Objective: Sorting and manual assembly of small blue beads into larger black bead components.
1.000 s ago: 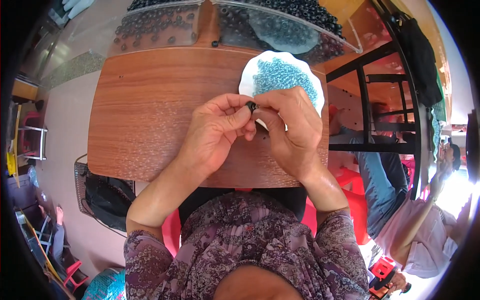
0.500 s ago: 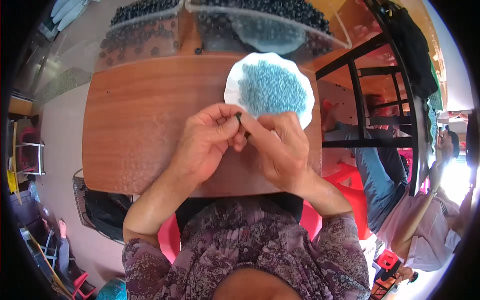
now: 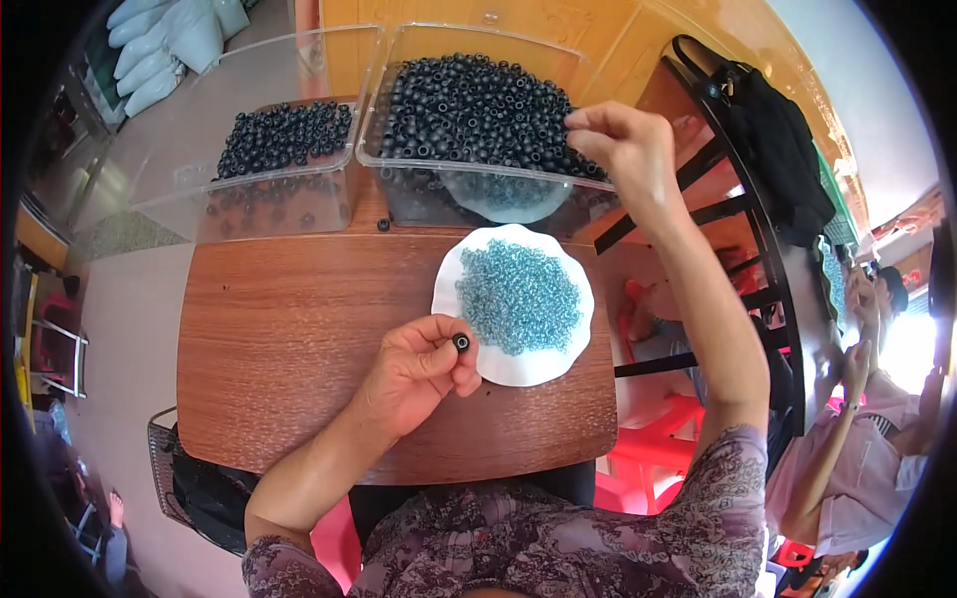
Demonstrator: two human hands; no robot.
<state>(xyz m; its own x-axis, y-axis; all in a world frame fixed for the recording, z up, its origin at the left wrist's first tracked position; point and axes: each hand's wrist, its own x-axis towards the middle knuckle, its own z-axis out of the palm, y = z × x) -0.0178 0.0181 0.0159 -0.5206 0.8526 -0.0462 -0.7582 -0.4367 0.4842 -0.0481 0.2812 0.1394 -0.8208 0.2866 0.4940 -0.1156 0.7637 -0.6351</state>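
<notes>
Between its thumb and index finger, my left hand (image 3: 419, 364) pinches a small black ring-shaped piece (image 3: 461, 342) with a pale centre. This hand is at the left edge of a white scalloped plate (image 3: 451, 261), which holds a heap of tiny, glassy, pale teal pieces (image 3: 520, 297). My right hand (image 3: 633, 149) reaches over the right side of a clear plastic box (image 3: 409, 204). Its thumb and fingers are drawn together beside the many black pieces with holes (image 3: 478, 110) in that box. Whatever is at those fingertips is too small to make out.
Another clear box (image 3: 269, 214) with fewer black pieces (image 3: 284, 135) stands to the left. One loose black piece (image 3: 383, 224) lies on the wooden table (image 3: 289, 319) before the boxes. A black metal frame (image 3: 763, 269) and a red stool (image 3: 653, 448) are to the right, with another person (image 3: 847, 468) beyond.
My hands have parted. The right one has moved up and right, from the small black piece to the large box. My left hand keeps its piece, and the view has shifted toward the boxes.
</notes>
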